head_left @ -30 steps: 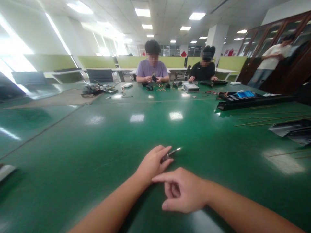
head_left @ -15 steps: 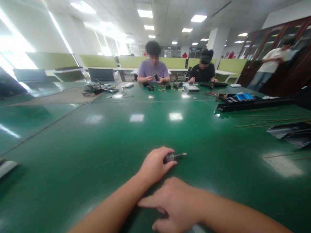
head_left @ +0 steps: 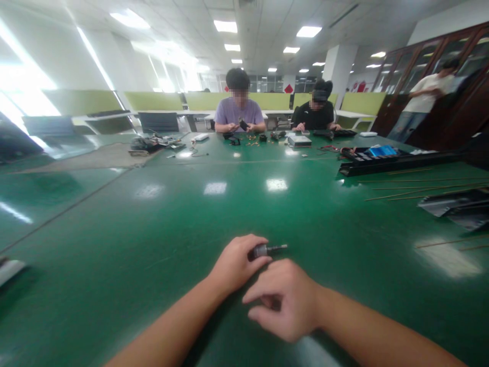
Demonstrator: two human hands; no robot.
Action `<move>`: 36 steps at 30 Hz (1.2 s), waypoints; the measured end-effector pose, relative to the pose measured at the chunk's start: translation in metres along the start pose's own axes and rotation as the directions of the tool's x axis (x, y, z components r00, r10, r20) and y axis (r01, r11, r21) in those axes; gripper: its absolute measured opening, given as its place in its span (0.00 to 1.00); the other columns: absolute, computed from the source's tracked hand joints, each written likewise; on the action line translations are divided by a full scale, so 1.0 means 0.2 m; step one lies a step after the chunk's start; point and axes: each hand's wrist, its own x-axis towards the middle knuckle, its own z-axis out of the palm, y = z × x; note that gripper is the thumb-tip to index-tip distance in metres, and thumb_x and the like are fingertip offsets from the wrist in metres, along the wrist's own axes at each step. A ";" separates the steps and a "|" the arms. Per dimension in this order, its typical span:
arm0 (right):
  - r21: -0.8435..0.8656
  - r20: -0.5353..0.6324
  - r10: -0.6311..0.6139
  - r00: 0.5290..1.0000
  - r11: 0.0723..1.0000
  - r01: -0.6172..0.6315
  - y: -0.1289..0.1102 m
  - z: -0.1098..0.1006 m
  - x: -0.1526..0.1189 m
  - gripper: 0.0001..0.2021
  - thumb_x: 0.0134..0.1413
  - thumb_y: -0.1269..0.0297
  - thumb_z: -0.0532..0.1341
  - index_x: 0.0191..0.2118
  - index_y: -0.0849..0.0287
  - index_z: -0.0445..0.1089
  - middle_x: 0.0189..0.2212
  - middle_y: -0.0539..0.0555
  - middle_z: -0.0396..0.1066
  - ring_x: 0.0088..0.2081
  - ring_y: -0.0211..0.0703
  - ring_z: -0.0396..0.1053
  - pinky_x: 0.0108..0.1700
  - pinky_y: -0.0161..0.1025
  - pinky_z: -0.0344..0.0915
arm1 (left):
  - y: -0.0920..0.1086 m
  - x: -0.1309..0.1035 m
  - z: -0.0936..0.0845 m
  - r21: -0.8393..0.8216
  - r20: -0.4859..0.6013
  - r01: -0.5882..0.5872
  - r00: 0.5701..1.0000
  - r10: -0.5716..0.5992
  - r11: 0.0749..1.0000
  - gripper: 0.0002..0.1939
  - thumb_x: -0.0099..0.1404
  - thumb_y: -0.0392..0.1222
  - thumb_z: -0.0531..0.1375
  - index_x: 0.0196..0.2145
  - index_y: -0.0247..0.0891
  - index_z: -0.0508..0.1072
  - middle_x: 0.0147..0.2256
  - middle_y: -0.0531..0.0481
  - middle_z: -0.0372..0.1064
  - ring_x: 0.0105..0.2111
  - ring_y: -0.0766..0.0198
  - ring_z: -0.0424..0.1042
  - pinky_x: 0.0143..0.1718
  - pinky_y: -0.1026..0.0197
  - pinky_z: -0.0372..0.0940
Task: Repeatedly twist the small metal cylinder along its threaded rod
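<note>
Both hands [head_left: 286, 300] half-curled, left [head_left: 235, 262] around tool [head_left: 261, 250].

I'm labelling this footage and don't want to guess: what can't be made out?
All in the head view:
- Slim tool: rear end hidden by the left hand.
- Right hand: some fingertips hidden, curled under the palm.
- White item: cut off by the left edge.
- Small pieces across the green table: too small and blurred.
</note>
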 end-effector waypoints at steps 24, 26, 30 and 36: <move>-0.139 -0.204 0.450 0.870 0.866 -0.480 0.18 -0.06 0.01 0.18 0.48 0.74 0.64 0.47 0.56 0.71 0.36 0.52 0.69 0.35 0.42 0.67 0.39 0.39 0.65 | -0.07 -0.10 -0.08 -0.153 -0.141 0.073 0.985 -0.095 0.986 0.18 0.58 0.41 0.68 0.47 0.42 0.75 0.44 0.50 0.75 0.43 0.59 0.74 0.48 0.58 0.67; -0.125 -0.202 0.462 0.863 0.862 -0.491 0.19 -0.05 0.01 0.18 0.48 0.74 0.63 0.48 0.57 0.71 0.36 0.52 0.70 0.34 0.41 0.67 0.39 0.38 0.65 | -0.06 -0.10 -0.09 -0.159 -0.125 0.064 0.989 -0.085 0.985 0.18 0.58 0.42 0.68 0.47 0.42 0.75 0.44 0.50 0.76 0.43 0.59 0.74 0.48 0.58 0.67; -0.075 -0.193 0.478 0.857 0.863 -0.499 0.19 -0.05 0.01 0.18 0.50 0.75 0.62 0.48 0.57 0.71 0.38 0.53 0.72 0.34 0.40 0.68 0.37 0.37 0.65 | -0.04 -0.10 -0.09 -0.179 -0.103 0.053 0.992 -0.072 0.982 0.18 0.57 0.41 0.69 0.46 0.42 0.75 0.43 0.50 0.76 0.43 0.59 0.75 0.47 0.58 0.67; -0.053 -0.147 0.490 0.859 0.863 -0.502 0.17 -0.06 0.02 0.12 0.52 0.73 0.62 0.44 0.57 0.72 0.36 0.52 0.74 0.37 0.42 0.71 0.41 0.37 0.65 | -0.01 -0.11 -0.09 -0.201 -0.099 0.010 0.995 -0.031 0.980 0.18 0.56 0.43 0.70 0.44 0.42 0.75 0.42 0.50 0.77 0.41 0.59 0.75 0.44 0.59 0.68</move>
